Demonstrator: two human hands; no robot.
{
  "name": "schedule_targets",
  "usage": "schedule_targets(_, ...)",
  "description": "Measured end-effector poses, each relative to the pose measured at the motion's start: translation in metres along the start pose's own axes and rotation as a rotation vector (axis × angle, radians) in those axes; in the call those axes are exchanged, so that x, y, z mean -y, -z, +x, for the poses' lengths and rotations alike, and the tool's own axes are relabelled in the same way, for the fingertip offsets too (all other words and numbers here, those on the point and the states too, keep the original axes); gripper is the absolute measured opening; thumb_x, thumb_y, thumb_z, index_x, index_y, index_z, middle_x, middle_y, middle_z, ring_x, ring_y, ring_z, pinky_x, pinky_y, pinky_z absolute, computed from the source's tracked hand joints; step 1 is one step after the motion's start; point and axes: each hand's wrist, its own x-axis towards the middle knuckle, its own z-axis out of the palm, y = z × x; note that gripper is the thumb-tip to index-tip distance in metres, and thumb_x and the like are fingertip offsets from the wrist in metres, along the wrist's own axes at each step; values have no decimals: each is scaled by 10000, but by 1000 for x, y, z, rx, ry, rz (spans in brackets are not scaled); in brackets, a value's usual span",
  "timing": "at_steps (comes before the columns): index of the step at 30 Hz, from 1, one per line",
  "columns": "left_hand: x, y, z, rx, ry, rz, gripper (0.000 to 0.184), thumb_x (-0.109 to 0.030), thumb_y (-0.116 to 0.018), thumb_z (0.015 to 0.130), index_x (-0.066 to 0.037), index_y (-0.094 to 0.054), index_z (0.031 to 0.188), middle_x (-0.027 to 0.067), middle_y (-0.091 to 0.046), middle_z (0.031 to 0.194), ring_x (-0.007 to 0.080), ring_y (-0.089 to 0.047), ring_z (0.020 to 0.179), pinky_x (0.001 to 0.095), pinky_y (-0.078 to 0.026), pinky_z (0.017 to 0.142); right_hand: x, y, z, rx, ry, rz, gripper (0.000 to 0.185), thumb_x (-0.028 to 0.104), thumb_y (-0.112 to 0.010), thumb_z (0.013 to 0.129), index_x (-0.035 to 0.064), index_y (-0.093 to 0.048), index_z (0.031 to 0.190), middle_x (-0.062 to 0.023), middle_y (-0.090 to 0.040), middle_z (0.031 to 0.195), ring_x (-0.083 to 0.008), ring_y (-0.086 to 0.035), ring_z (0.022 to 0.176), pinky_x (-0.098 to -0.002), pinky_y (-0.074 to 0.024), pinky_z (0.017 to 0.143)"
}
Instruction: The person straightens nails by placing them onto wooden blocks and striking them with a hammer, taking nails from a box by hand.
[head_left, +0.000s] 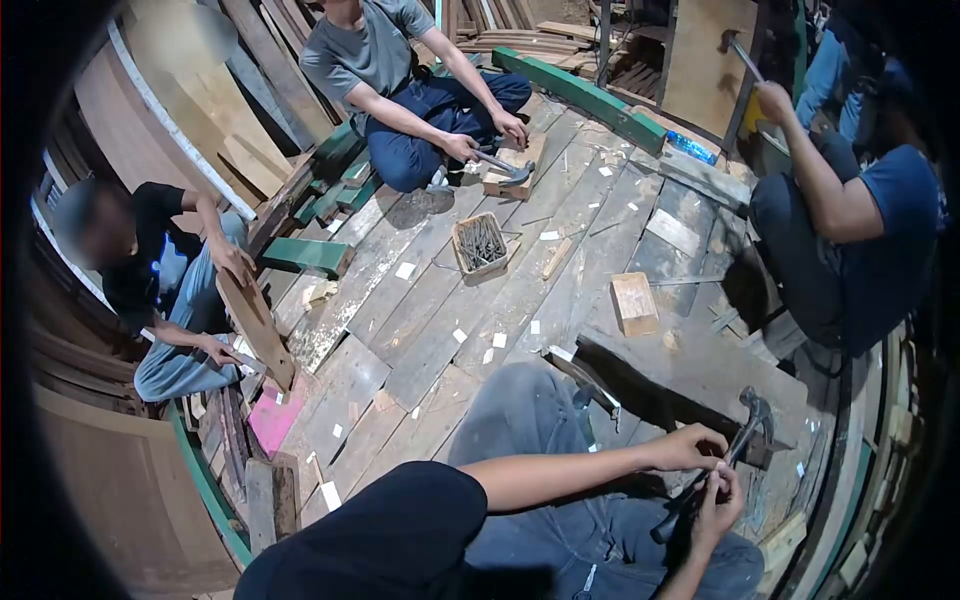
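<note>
My left hand [690,448] reaches over my lap with its fingers pinched together, close to the fingertips of my right hand [718,508]. Whatever lies between those fingertips is too small to make out. A claw hammer [742,440] slants past both hands, its metal head up and its dark handle running down to my knee. My right hand is closed at that handle, though part of the grip is hidden. Just beyond the hammer head lies a thick dark wooden beam [690,385].
A box of nails [480,243] sits mid-floor among scattered offcuts. A light wood block [635,304] lies nearer me. Three people sit around: one holds a board [255,330], another a hammer [508,168] over a block, and one at right raises a hammer [742,55].
</note>
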Motion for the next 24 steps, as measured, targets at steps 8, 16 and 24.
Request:
schedule_targets(8,-14,14,2,71,35,271,260,-264,-627,976,-13,-661,1033,126,-682,847,174,-630,771,355,-504,744,22,-2,5,-138,119,-47,398,25,-612,940,40,-531,1329,16,-557,964,-40,-478,807,-175,-396,693)
schedule_targets(16,-13,15,-6,216,36,607,240,-295,-681,910,-93,-751,1021,137,-727,951,335,-687,888,423,-535,777,5,16,5,-228,31,-40,99,84,-726,895,-5,-727,938,-4,-661,793,-68,-565,706,-224,-448,644)
schedule_targets(24,-41,52,6,135,72,890,236,-328,-682,901,-160,-756,1049,120,-729,939,340,-688,850,413,-547,726,31,38,51,142,117,-356,129,51,-740,831,-18,-722,938,-122,-722,809,-155,-690,718,-288,-522,670)
